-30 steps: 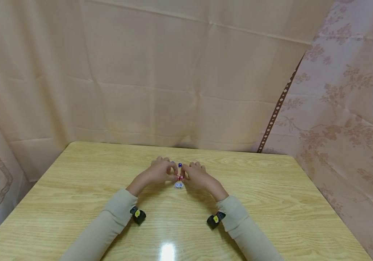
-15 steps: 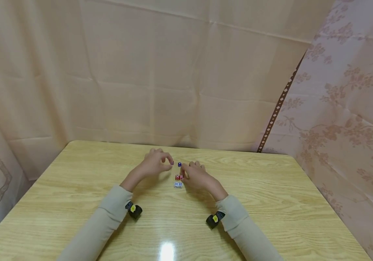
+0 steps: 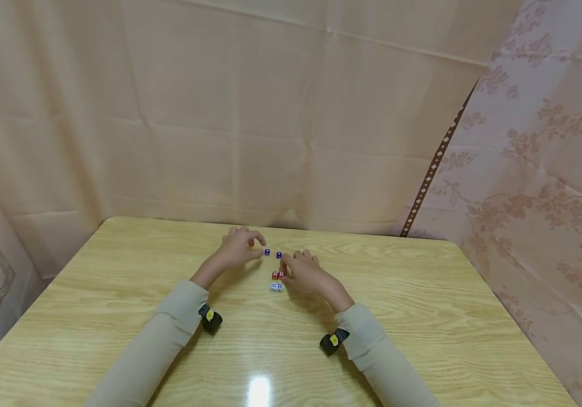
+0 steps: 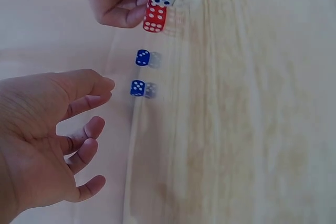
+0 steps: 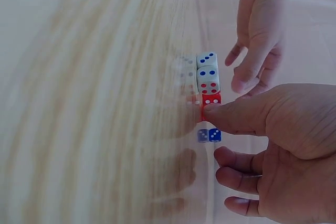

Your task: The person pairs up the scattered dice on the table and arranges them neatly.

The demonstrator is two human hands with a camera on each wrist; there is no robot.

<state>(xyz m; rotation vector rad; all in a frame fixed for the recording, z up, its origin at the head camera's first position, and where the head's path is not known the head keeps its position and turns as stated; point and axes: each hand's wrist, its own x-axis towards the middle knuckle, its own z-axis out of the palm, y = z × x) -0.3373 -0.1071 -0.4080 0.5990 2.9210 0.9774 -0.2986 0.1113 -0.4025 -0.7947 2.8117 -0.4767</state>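
Observation:
Two small blue dice stand apart at the back, the left blue die and the right blue die. My left hand is just left of the left blue die, thumb and fingers spread and holding nothing; a small gap shows in the left wrist view. Nearer me are two red dice side by side. My right hand pinches the right red die between thumb and forefinger, partly hiding it. In front of the red pair sit two larger white dice, side by side.
The dice stand on a light wood-grain table, whose far edge runs close behind the blue dice. A beige curtain hangs behind it, with a flowered cloth at the right. A black wrist camera sits on each sleeve.
My left hand has left the red dice and moved back and left, past the left blue die, which now shows fully. The right hand has stayed at the red dice.

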